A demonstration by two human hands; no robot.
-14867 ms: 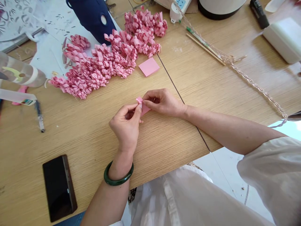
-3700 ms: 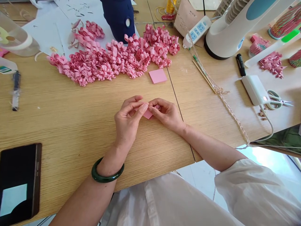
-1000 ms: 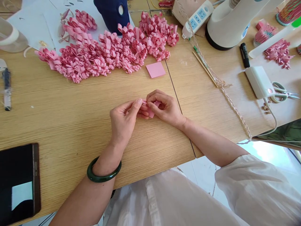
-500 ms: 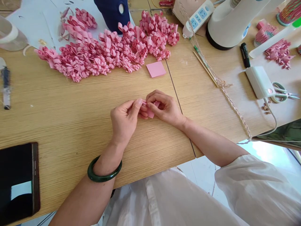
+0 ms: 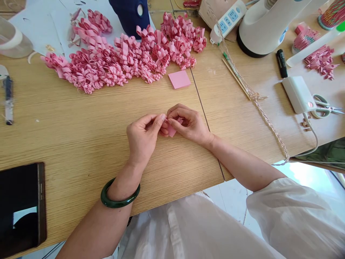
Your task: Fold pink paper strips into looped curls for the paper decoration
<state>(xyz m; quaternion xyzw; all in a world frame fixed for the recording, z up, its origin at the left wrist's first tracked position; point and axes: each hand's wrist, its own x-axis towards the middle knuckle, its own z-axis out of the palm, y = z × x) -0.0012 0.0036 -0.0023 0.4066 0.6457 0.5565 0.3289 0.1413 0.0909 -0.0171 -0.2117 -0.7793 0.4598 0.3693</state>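
Note:
Both hands meet above the middle of the wooden table [image 5: 81, 144]. My left hand [image 5: 144, 136] has its thumb and forefinger pinched on a small piece of pink paper [image 5: 172, 131]. From the other side my right hand [image 5: 188, 124] pinches the same paper, its fingers curled over it. Fingers hide most of the piece; a flat part shows below the right thumb. Beyond the hands lies a flat pink paper rectangle [image 5: 179, 79]. A long heap of pink looped paper pieces [image 5: 107, 61] stretches across the back of the table.
To the left lies a dark tablet [image 5: 21, 208]. At the right are a braided cord [image 5: 269, 124], thin sticks [image 5: 237, 79], a black marker [image 5: 281, 63], a white adapter [image 5: 298, 94] and scissors [image 5: 322, 108]. A power strip [image 5: 228, 21] and a dark blue container [image 5: 130, 16] stand behind.
My fingers have shifted very slightly at the pinched paper, and its flat part sits a touch differently. The rest stays in place apart from a tiny shift of the view.

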